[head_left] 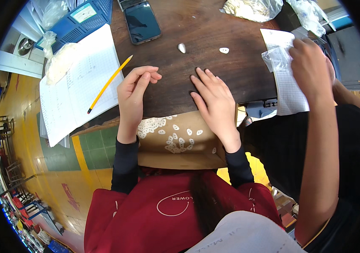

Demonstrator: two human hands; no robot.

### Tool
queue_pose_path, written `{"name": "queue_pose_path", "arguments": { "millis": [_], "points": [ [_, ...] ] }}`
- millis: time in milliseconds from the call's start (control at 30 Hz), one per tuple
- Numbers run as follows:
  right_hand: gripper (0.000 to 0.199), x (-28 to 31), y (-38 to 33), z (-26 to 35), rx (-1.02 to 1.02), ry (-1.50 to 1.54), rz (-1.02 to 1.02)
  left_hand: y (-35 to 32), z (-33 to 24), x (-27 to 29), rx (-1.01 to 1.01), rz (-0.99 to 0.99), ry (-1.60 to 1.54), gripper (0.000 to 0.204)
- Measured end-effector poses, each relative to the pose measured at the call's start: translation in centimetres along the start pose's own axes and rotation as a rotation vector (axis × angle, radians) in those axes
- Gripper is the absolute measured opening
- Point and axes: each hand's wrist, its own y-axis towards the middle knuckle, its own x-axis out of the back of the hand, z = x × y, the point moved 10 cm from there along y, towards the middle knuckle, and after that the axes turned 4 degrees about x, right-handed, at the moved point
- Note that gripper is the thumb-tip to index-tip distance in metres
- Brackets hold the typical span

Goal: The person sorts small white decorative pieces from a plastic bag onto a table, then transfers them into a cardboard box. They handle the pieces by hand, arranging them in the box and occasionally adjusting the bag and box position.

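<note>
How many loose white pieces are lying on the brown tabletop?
1: a white piece beyond the right hand, to the right of the shiny oval thing. Any under that hand would be hidden.

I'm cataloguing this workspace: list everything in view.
table: one, brown, centre
open tray: one, brown, table's near edge
white pieces: many, white, tray; one on table
silver object: one, silver, table
phone: one, black, table
notebook: one, white, left
pencil: one, yellow, across notebook
basket: one, blue, upper left
plastic bags: several, clear, far corners
ruled paper: some, white, right
co-worker: one, dark-clothed, right
floor: one, mostly yellow, left
garment: one, red, bottom
left hand: one, dark sleeve, by pencil
right hand: one, dark sleeve, over table
</note>
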Motion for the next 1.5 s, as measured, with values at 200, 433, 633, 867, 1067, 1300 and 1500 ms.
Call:
{"name": "queue_pose_path", "arguments": {
  "millis": [200,433,633,867,1067,1300,1500],
  "points": [
    [0.062,1.4,3.6,-8.6,-0.339,0.03,-0.161,0.2,0.0,0.6,-0.019,-0.047,-0.103,0.023],
    [0.058,-6.5,9.3,-0.1,0.379,0.26,0.235,0.0,-0.4,2.7,-0.106,-0.246,-0.316,0.031],
    [0.056,-3.5,1.0,7.8,0.622,0.403,0.455,-0.2,-0.3,3.4,-0.117,-0.275,-0.408,0.03],
    [0.043,-0.6,-1.3,5.6,0.368,0.753,0.49,0.0,0.0,3.1,-0.097,-0.233,-0.345,0.031],
    [0.032,-0.7,0.5,1.2,0.077,0.342,0.184,0.0,-0.1,2.7,-0.076,-0.204,-0.346,0.031],
    [0.057,0.6,1.2,-2.8,-0.052,0.139,-0.001,0.0,0.1,2.6,-0.072,-0.168,-0.352,0.031],
    [0.074,-5.4,9.8,-6.6,-0.008,-0.1,0.061,0.2,0.3,2.9,-0.054,-0.213,-0.401,0.03]
  ]
}}
